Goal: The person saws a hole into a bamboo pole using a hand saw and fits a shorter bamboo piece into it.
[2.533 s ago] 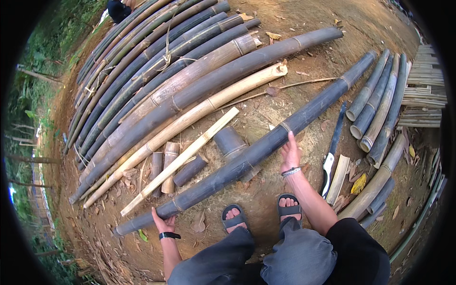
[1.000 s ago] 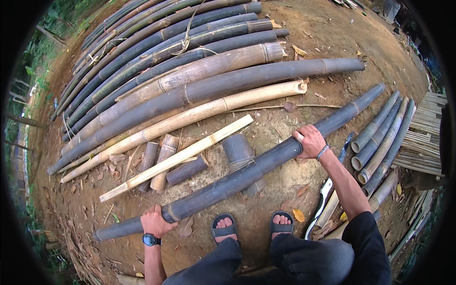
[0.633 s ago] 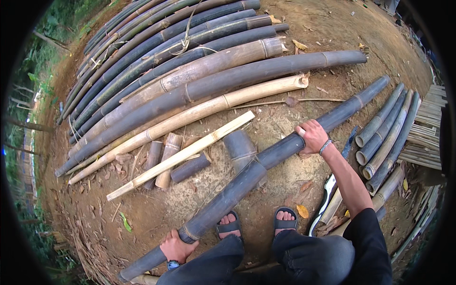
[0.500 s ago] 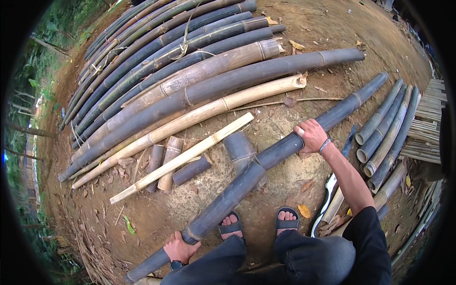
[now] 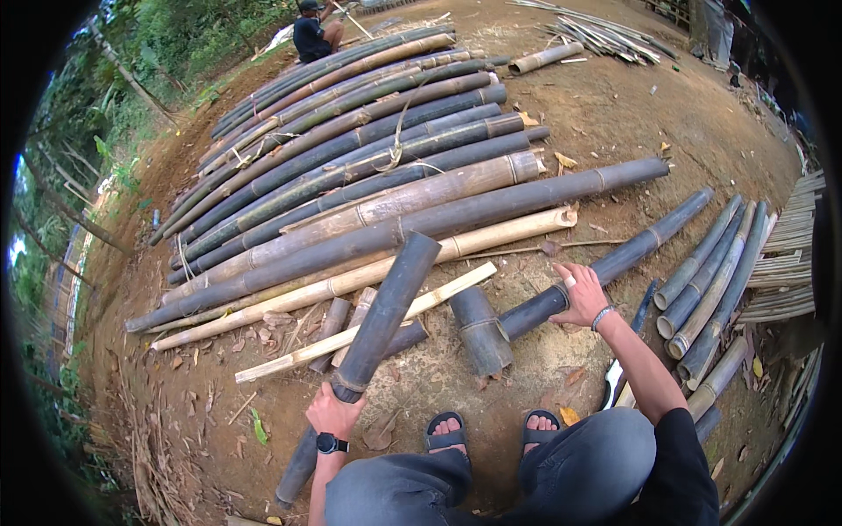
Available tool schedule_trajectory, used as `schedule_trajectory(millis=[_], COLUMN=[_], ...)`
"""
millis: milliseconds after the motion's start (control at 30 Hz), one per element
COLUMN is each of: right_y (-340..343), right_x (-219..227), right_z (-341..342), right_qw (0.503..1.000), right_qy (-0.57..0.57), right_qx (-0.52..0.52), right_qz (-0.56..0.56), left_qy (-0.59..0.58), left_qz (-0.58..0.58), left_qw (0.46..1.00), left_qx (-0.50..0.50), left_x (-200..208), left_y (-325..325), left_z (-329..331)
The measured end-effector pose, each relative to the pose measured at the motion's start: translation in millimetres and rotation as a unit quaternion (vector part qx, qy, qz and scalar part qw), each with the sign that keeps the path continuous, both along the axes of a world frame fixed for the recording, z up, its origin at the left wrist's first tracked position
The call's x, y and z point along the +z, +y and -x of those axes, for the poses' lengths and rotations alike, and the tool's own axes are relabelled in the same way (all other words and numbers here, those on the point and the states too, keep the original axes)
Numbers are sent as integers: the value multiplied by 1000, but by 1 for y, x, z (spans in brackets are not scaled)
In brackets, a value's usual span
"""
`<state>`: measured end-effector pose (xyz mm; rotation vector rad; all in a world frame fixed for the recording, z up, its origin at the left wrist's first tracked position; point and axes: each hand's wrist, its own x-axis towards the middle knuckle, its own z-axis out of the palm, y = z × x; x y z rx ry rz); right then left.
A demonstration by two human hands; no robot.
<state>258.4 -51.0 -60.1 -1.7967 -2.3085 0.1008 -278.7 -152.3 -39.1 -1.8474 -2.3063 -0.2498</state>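
My left hand is closed around a thick dark bamboo piece just below its node ring. The piece is raised at its far end and slants up over a pale split bamboo strip. My right hand, thumb and fingers apart, is over a second dark bamboo pole, beside its ring; any contact is partly hidden. That pole's near end lies against a short dark bamboo block on the ground. A gap separates the two dark lengths.
Long bamboo poles lie stacked beyond my hands. Shorter bamboo lengths and a slatted bamboo bundle are at right. A white-and-black tool handle lies by my right forearm. Another person sits behind the stack.
The left dark piece has come apart from the right pole and its far end has swung up and left. My right hand has loosened its grip, its fingers now spread. The view has tilted up.
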Motion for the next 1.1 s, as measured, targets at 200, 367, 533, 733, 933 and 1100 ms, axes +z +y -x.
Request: schedule_trajectory(millis=[200,367,533,733,933,1100], right_y=[-10,-19,-14,-28,-60,-56], right_x=[112,187,210,207,238,231], right_z=[86,132,174,163,181,173], right_qw=[685,561,559,546,537,521], right_qy=[649,773,786,814,829,834], right_qx=[-99,13,-137,-73,41,95], right_qz=[317,296,226,183,150,153], left_qy=[-9,-34,-25,-40,-197,-249], left_qz=[-118,-212,-271,-224,-179,-227], left_qw=[993,974,961,962,950,882], left_qx=[-17,-69,-49,-148,-165,-330], left_x=[27,51,49,54,192,306], left_y=[-14,-13,-20,-44,-56,-32], left_z=[-30,-49,-48,-29,13,-83])
